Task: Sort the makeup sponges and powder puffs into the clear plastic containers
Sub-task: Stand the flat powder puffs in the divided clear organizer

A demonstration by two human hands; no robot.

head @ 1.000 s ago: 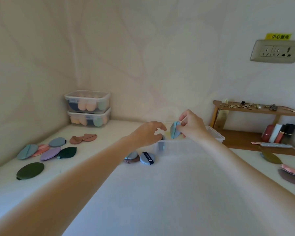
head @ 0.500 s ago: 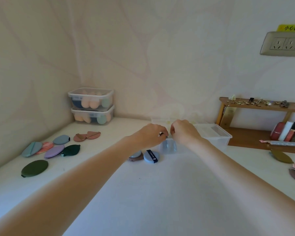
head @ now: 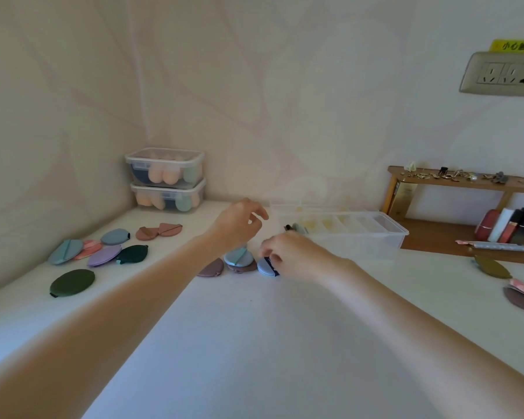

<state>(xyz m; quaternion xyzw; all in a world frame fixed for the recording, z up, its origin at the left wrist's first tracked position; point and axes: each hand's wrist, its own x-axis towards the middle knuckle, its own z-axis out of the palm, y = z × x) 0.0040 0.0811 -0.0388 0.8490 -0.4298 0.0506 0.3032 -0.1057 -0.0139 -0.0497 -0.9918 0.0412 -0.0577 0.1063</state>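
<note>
Reaching out over the smooth white table (head: pixel 254 343), your right hand (head: pixel 288 255) has its fingers curled down onto the round blue puff with the dark band (head: pixel 265 267), though it's too blurry to tell if you've actually got hold of it. Your left hand (head: pixel 239 225) hovers just behind, fingers loosely bent, holding nothing. Soft flat puffs sit between them: a light blue one (head: pixel 238 257) stacked on a mauve one (head: pixel 211 269). Further back towards the right edge is the long clear divided container (head: pixel 375 237). Way back in the left corner, two lidded clear boxes (head: pixel 167 179) are stacked, with egg-shaped sponges inside.
</note>
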